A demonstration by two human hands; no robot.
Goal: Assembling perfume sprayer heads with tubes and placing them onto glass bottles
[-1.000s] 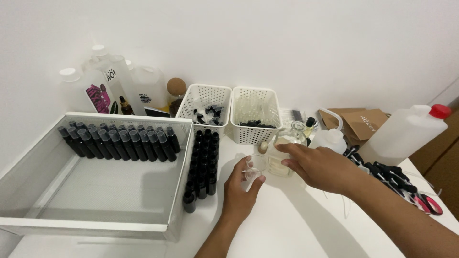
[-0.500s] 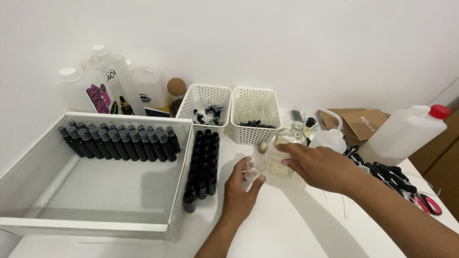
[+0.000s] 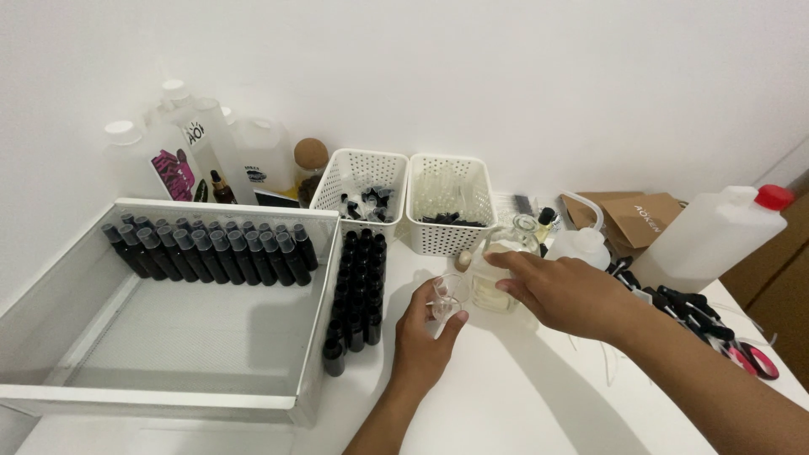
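clear glass in both hands, dark bottles in rows

clear glass beaker (image 3: pixel 497 282) with pale yellow liquid stands on the white table (image 3: pixel 522 396), at about 1 o'clock from the left hand (image 3: pixel 425 333). the right hand (image 3: pixel 560 291) lies over its near side, fingers curled onto the glass, touching it; whether it truly grips or only steadies is hard to tell. the left hand pinches a small clear funnel (image 3: pixel 448 295) between thumb and fingertips, just left of the beaker. what sits under the funnel is hidden.

at 9 o'clock from the left hand, a block of small black capped bottles (image 3: pixel 358 282) stands in tight columns on the table, against the outer wall of a white mesh tray (image 3: pixel 168 337). inside the tray, two rows of dark bottles (image 3: pixel 211 248) line the far wall; the rest of its floor shows only mesh. judging by that, a good share of bottles is already capped and lined up, while the tray has much room left.

at 12 o'clock stand two white perforated baskets (image 3: pixel 404 202), one with dark caps, the other with clear tubes and dark parts. large clear jugs (image 3: pixel 211 156) stand at 10 o'clock by the wall. at 3 o'clock a white jug with a red cap (image 3: pixel 716 236) lies tilted near a brown paper bag (image 3: pixel 645 219), and scissors (image 3: pixel 754 358) lie at the table edge.
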